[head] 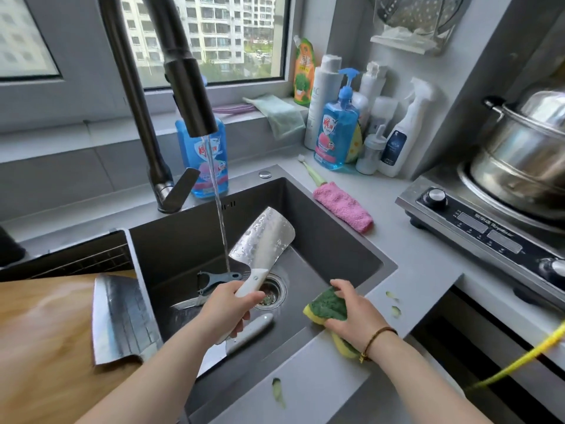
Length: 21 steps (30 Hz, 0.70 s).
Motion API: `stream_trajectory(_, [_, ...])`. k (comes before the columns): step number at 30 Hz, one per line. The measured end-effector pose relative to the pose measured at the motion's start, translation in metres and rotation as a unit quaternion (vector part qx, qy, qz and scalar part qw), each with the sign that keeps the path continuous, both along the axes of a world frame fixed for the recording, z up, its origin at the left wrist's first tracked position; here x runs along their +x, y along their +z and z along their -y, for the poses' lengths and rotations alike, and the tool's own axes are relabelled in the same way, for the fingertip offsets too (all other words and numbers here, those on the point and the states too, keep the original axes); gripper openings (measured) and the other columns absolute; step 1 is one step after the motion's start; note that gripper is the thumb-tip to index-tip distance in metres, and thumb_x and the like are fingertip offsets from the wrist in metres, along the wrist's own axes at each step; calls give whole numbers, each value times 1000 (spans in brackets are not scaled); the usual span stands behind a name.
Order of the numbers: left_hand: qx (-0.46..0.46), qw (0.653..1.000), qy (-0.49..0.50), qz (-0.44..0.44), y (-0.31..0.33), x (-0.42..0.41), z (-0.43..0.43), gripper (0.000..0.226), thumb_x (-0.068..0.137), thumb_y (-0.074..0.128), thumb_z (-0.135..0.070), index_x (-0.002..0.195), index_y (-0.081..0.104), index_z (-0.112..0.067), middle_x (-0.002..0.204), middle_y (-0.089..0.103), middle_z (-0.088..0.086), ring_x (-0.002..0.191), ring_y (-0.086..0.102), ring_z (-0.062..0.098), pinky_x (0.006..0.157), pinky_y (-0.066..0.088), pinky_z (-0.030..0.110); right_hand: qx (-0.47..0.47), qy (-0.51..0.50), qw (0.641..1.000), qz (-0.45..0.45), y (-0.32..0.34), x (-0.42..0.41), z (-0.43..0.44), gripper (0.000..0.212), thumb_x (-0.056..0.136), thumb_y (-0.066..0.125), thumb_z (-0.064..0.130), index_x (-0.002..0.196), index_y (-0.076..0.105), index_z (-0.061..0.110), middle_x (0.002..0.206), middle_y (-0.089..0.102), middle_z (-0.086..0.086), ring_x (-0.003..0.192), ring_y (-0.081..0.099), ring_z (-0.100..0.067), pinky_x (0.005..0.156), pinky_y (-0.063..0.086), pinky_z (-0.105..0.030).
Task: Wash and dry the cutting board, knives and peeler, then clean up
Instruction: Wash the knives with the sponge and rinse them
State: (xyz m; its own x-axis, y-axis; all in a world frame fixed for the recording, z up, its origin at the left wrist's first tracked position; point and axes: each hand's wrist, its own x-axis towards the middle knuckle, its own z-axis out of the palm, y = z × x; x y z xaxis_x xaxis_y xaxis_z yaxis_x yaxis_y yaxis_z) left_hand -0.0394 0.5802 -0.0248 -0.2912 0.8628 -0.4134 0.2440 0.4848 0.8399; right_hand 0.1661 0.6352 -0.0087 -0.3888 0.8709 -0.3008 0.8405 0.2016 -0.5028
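Note:
My left hand (230,304) grips the white handle of a soapy cleaver (264,238), held blade-up over the dark sink (333,231) just right of the running water stream (220,215). My right hand (351,313) holds a green and yellow sponge (327,306) at the sink's right rim. In the basin lie a blue-grey peeler (214,278), a small knife blade (186,304) and another white-handled knife (253,328). A second cleaver (122,319) rests on the wooden cutting board (42,347) at the left.
The black faucet (171,87) runs. Soap bottles (337,130) crowd the back corner by the window. A pink cloth (344,206) and green brush (313,174) lie right of the sink. A stove with steel pot (526,154) stands at right. Green peel scraps (277,390) dot the counter.

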Motion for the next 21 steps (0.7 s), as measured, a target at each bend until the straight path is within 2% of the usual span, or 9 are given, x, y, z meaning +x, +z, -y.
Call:
stream_trajectory(2, [-2, 1000, -8, -12, -1, -4, 3, 19, 89, 58, -19, 72, 50, -13, 54, 47, 6, 26, 35, 10, 34, 30, 20, 37, -23, 998, -54, 2, -8, -7, 47, 85, 59, 16, 127, 38, 17, 126, 50, -5, 114, 50, -22, 78, 35, -19])
stream_trajectory(3, [-4, 1000, -15, -21, -1, -7, 4, 19, 88, 59, -19, 72, 51, -14, 54, 47, 5, 26, 35, 10, 34, 30, 20, 68, -28, 994, -85, 4, -17, -14, 40, 84, 59, 12, 121, 45, 14, 123, 52, -5, 113, 50, -22, 76, 33, -18])
stream_trajectory(7, [-12, 997, -56, -58, 3, -13, 10, 12, 86, 61, -24, 86, 58, -13, 54, 50, 2, 28, 38, 9, 36, 33, 20, 166, 34, 973, -156, 11, -73, -33, 30, 81, 61, 5, 111, 61, 5, 137, 41, -6, 126, 39, -22, 100, 24, -15])
stream_trajectory(10, [-18, 993, -82, -80, 8, -19, 13, 12, 85, 61, -26, 94, 59, -18, 56, 50, 0, 31, 39, 8, 38, 35, 20, 190, 105, 964, -153, 6, -106, -43, 27, 84, 58, 4, 109, 66, 6, 135, 45, -7, 126, 39, -22, 103, 22, -15])
stream_trajectory(13, [-23, 991, -87, -99, 9, -26, 15, 16, 86, 59, -27, 98, 61, -17, 56, 49, -2, 31, 39, 7, 36, 34, 19, 183, 39, 972, -140, 4, -118, -70, 28, 85, 53, 3, 110, 66, 6, 124, 52, -10, 117, 45, -25, 95, 29, -17])
stream_trajectory(15, [-26, 991, -81, -99, 8, -27, 15, 12, 86, 59, -27, 95, 61, -19, 56, 49, -2, 32, 39, 8, 34, 33, 18, 179, -46, 973, -140, 5, -122, -82, 27, 86, 52, 4, 109, 66, 6, 118, 53, -13, 112, 49, -25, 89, 33, -18])
stream_trajectory(16, [-29, 992, -74, -95, 7, -28, 13, 8, 86, 59, -26, 92, 60, -21, 56, 50, -1, 32, 39, 9, 33, 32, 18, 177, -44, 974, -133, 5, -128, -81, 27, 87, 52, 5, 110, 66, 6, 116, 52, -13, 111, 50, -24, 87, 34, -19])
stream_trajectory(19, [-41, 995, -52, -76, 4, -33, 10, 5, 85, 60, -26, 83, 58, -23, 55, 50, -1, 30, 39, 9, 33, 31, 18, 150, 104, 977, -114, -6, -145, -63, 30, 89, 47, 6, 113, 65, 10, 109, 51, -10, 106, 49, -22, 84, 33, -17])
stream_trajectory(21, [-53, 995, -45, -70, 2, -36, 11, 6, 85, 60, -27, 89, 60, -22, 54, 50, -2, 30, 39, 8, 34, 31, 17, 136, 136, 976, -104, -9, -147, -63, 32, 90, 45, 6, 114, 64, 12, 102, 49, -9, 105, 49, -23, 83, 34, -19])
